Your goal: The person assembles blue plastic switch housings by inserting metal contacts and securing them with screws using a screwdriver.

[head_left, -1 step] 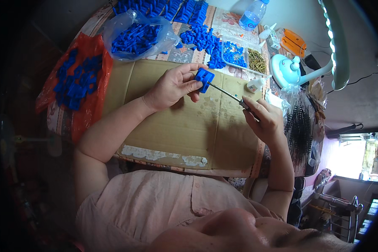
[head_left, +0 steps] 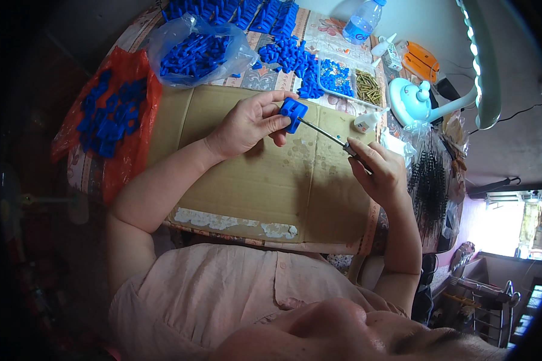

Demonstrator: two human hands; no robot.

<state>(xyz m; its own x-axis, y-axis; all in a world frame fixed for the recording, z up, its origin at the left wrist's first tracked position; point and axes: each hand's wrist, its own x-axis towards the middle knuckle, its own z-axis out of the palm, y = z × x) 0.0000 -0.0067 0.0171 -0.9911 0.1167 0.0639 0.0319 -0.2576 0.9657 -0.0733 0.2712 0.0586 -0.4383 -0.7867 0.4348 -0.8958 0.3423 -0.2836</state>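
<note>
Over the brown cardboard sheet [head_left: 241, 180], my left hand [head_left: 250, 123] pinches a small blue plastic part [head_left: 293, 112] between thumb and fingers. My right hand [head_left: 376, 168] is closed round the handle of a screwdriver [head_left: 322, 132]. Its long metal shaft points left, and the tip meets the right side of the blue part; whether a screw sits there is hidden. Past the hands, a clear tray [head_left: 337, 93] holds small blue and clear pieces, with brass-coloured screws [head_left: 368, 87] beside them. Loose blue pieces [head_left: 286, 54] are heaped to the left of the tray.
A red plastic bag [head_left: 153, 114] with blue parts lies at left, near a clear bag [head_left: 241, 51] of blue pieces. Blue assemblies [head_left: 274, 18] line the far edge. At right are a white bottle [head_left: 367, 122], a lamp base [head_left: 411, 99], a water bottle [head_left: 362, 24] and black spiky strips [head_left: 427, 186].
</note>
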